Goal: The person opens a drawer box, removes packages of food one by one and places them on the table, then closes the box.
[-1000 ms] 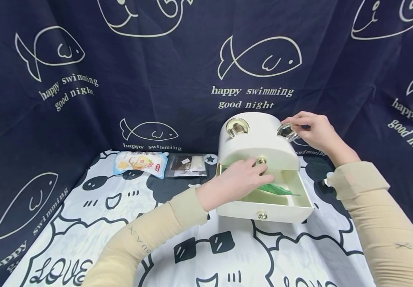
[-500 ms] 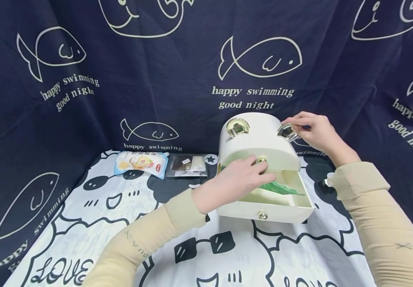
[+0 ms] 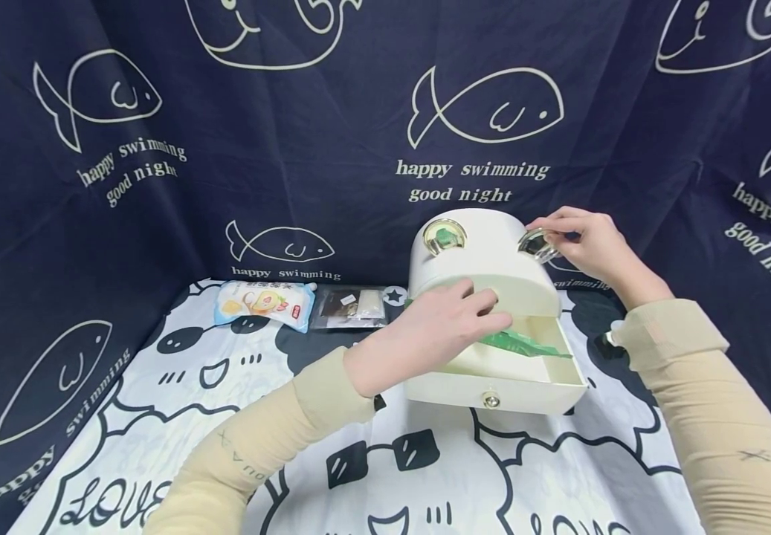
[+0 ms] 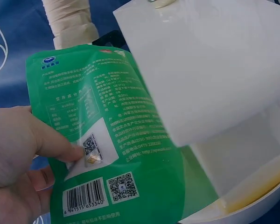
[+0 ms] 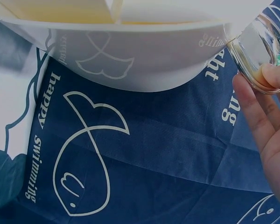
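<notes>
A white storage box point(image 3: 492, 271) with a rounded top stands on the cloth, its lower drawer point(image 3: 452, 388) pulled out. My left hand point(image 3: 435, 327) is over the drawer's left side. In the left wrist view, its thumb and fingers pinch the edge of a green printed packet point(image 4: 144, 172), which bears a barcode and lies partly inside the drawer. Behind the box's upper right, my right hand point(image 3: 586, 245) pinches a shiny round metal ornament point(image 3: 535, 245). The right wrist view shows the thumb on that ornament's rim.
A blue and white food pouch point(image 3: 265, 303) and a flat clear-wrapped dark packet point(image 3: 349, 308) lie to the left of the box. A matching round ornament point(image 3: 444, 238) sits on its upper left. Dark fish-print fabric point(image 3: 331, 148) hangs behind.
My left hand has drawn back slightly to the left, and the green packet has shifted and tilted in the drawer. The right hand stays on the ornament.
</notes>
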Tool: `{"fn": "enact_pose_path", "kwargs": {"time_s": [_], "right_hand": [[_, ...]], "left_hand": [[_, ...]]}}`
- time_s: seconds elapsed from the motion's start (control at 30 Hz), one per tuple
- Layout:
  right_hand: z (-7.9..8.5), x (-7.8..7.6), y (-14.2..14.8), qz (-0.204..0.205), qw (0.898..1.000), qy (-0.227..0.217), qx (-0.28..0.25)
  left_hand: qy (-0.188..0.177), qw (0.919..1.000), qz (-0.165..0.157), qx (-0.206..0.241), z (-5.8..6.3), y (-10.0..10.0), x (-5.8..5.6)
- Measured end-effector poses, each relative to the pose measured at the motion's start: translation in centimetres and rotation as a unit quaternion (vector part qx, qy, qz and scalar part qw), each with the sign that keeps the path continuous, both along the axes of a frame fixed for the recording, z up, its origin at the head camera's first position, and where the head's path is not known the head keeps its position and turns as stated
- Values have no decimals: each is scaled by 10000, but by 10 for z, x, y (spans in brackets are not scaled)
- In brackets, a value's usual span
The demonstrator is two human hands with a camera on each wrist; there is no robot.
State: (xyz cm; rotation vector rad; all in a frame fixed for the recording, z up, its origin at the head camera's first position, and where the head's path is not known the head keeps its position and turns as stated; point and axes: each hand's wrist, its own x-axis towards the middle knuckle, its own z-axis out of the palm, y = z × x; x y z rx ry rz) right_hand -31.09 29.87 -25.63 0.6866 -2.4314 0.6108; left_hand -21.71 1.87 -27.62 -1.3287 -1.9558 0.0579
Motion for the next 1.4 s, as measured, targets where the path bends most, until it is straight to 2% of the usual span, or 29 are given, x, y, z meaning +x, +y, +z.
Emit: {"fn": "enact_pose_path", "kwargs": {"time_s": [0.3,0.53,0.93,1.4], "right_hand": [[-2,-2,1,94,9998,158,7],[-2,-2,1,-19,9999,157,33],[-1,-1,1,-86,9999,102,48],[-1,-1,-1,-12,10000,1,-16]], "left_hand": [[75,9994,31,332,4,-9,3],[216,9973,84,692,6,-21,5],[89,9926,252,1181,0,-40,6],[9,9880,447,1481,-6,-70,6]]}}
